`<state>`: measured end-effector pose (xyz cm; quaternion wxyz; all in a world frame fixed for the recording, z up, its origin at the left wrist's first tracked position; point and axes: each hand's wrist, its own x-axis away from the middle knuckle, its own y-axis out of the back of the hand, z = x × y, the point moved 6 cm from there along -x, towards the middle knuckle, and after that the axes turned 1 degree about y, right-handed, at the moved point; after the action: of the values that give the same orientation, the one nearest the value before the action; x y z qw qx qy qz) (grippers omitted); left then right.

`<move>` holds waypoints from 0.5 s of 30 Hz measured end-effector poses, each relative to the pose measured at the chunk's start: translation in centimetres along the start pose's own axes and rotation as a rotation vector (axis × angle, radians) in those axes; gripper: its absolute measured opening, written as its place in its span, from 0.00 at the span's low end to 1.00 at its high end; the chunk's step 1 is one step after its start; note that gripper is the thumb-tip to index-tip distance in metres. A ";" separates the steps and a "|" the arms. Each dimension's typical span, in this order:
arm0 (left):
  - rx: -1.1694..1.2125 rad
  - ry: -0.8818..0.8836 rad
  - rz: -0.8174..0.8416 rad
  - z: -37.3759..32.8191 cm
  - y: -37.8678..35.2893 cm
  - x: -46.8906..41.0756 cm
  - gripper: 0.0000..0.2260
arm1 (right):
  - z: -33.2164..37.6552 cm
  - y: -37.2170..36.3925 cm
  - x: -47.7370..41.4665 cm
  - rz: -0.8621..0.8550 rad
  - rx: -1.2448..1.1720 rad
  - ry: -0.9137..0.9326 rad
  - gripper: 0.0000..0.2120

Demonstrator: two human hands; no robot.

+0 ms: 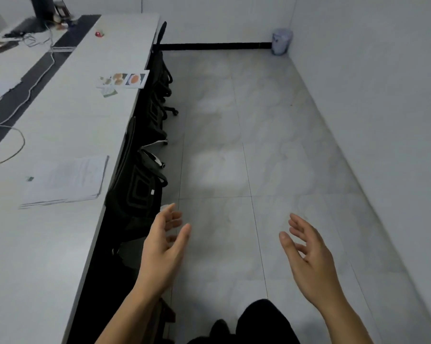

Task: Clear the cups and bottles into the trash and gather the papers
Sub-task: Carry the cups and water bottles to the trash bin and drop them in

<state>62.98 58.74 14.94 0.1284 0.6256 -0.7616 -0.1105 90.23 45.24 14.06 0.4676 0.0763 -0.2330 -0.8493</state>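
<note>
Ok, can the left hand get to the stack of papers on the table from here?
Probably yes. The left hand is open and empty beside the table, and the stack of papers lies near its edge with nothing on it. The tucked-in chair looks unlikely to block it.

Head camera: I am wearing it, looking forward and down over the floor (234, 135).
Nearness: my left hand (163, 247) and right hand (308, 259) are showing close below.
Left side: the counter (60, 120) is running alongside.
</note>
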 end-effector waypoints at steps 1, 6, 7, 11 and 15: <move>-0.010 -0.010 -0.003 -0.6 -0.7 -2.9 0.22 | -0.1 0.2 -2.7 -0.021 -0.019 -0.010 0.22; -0.044 0.022 -0.061 -0.3 -5.2 -16.8 0.20 | -2.1 -2.0 -17.5 -0.018 -0.056 -0.044 0.26; -0.040 0.040 -0.079 -0.1 -6.2 -19.6 0.20 | -2.4 -2.7 -21.0 -0.002 -0.057 -0.041 0.27; -0.024 0.138 -0.163 -0.8 -8.7 -29.6 0.19 | -0.5 -4.8 -34.9 0.101 -0.050 -0.029 0.22; -0.030 0.113 -0.288 -4.7 -8.0 -39.3 0.21 | 6.2 -7.8 -48.8 0.225 -0.019 0.087 0.22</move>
<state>79.15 95.76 14.47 0.1633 0.7316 -0.6537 -0.1036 109.10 91.30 11.58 0.5703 0.0821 -0.2112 -0.7896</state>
